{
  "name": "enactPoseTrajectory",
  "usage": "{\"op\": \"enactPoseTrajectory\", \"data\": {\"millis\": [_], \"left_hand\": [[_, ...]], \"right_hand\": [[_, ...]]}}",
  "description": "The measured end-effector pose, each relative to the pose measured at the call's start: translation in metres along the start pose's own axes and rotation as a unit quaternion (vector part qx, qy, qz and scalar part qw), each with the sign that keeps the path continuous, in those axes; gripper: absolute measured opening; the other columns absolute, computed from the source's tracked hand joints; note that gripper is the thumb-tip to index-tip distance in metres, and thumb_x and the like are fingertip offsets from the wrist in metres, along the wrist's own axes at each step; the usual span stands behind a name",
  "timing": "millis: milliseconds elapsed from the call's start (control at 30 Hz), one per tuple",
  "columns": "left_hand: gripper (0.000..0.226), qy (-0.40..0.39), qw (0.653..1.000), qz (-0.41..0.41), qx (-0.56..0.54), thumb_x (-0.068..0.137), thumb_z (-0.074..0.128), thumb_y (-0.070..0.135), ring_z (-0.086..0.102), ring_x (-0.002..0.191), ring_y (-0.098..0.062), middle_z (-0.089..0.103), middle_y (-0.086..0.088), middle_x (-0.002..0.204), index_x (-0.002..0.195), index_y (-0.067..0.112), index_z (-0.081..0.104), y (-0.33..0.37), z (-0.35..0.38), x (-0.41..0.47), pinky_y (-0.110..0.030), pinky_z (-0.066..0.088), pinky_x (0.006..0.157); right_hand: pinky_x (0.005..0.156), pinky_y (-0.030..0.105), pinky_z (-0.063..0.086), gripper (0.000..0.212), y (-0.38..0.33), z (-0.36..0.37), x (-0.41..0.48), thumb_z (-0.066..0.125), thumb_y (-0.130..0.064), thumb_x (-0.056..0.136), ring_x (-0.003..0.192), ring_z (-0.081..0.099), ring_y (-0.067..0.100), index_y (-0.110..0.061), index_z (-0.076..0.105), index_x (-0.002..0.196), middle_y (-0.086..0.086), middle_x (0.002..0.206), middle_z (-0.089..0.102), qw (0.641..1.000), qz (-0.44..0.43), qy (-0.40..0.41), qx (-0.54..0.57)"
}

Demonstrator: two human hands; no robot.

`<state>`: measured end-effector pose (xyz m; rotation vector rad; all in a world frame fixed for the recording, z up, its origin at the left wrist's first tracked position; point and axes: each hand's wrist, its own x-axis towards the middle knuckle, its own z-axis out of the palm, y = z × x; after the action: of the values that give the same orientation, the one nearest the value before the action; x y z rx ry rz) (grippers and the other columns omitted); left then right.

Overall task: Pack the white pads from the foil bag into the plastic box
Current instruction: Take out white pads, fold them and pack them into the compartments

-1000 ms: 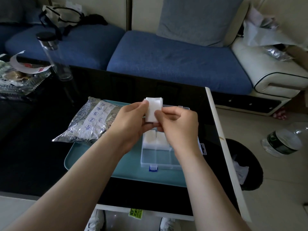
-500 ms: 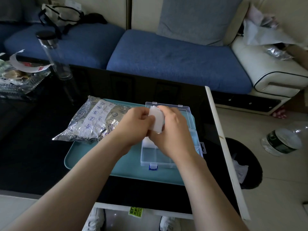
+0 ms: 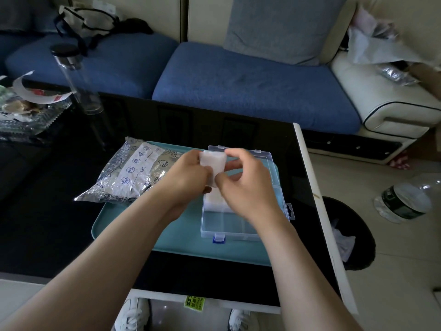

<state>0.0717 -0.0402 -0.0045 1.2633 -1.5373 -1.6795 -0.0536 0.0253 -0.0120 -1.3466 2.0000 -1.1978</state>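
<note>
On the table [image 3: 47,223], nearest, a teal tray [image 3: 181,242] carrying the open plastic box [image 3: 229,225]. Just above the box, left grip [image 3: 187,179] and right grip [image 3: 248,194], both pinching one white pad [image 3: 213,161]. Farther left, foil bag [image 3: 128,173] lying across the tray's edge.

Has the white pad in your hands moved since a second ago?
Yes. The white pad has dropped slightly toward the plastic box: its top edge stood above the box's far rim and is now about level with it.
</note>
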Motion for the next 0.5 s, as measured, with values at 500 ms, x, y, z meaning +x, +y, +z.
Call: {"op": "enactPoseTrajectory", "data": {"millis": [500], "left_hand": [[0.023,-0.109,0.982,-0.007,-0.151,0.107,0.054,0.016,0.072,0.113,-0.021,0.077,-0.008,0.121,0.120,0.009,0.072,0.0069,0.0071,-0.0077,-0.041,0.053,0.104]], "right_hand": [[0.061,0.033,0.059,0.008,-0.0035,-0.0035,-0.0017,0.077,-0.018,0.086,0.067,0.070,0.005,-0.024,0.081,0.089,-0.013,0.073,0.073,0.985,-0.089,0.138,-0.061]]}}
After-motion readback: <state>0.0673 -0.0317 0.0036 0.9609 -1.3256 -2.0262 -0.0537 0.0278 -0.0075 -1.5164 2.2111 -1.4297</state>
